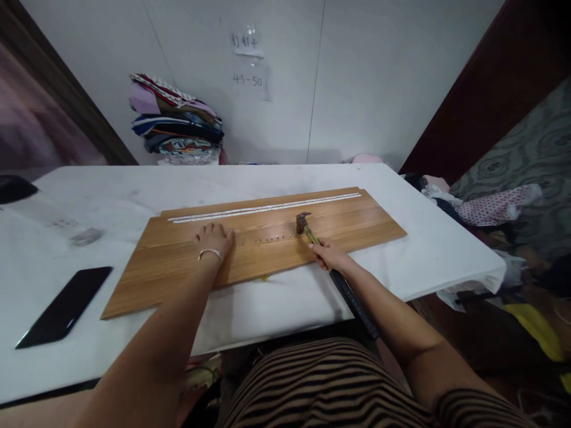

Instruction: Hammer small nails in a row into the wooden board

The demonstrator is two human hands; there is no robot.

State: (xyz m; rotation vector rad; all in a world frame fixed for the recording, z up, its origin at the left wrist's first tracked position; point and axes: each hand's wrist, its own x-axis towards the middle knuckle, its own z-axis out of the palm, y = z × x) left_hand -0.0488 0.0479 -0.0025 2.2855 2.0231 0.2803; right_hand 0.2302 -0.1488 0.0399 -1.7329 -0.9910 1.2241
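A long wooden board (pixel 357 220) lies flat on the white-covered table, two white strips (pixel 267 207) running along its far side. Across its middle stands a short row of small nails (pixel 273 238). My left hand (pixel 214 239), with a bracelet at the wrist, rests flat on the board left of the row, fingers spread. In my right hand (pixel 329 254) is a claw hammer (pixel 352 303), gripped partway up its handle. The hammer's rusty head (pixel 301 223) is at the right end of the row; whether it touches a nail I cannot tell.
A dark phone-like slab (pixel 65 306) lies on the table (pixel 437 261) at left, near a small clear plastic bag (pixel 87 236). Folded fabrics (pixel 178 122) are stacked against the back wall. More cloth (pixel 495 205) is heaped beyond the table's right edge.
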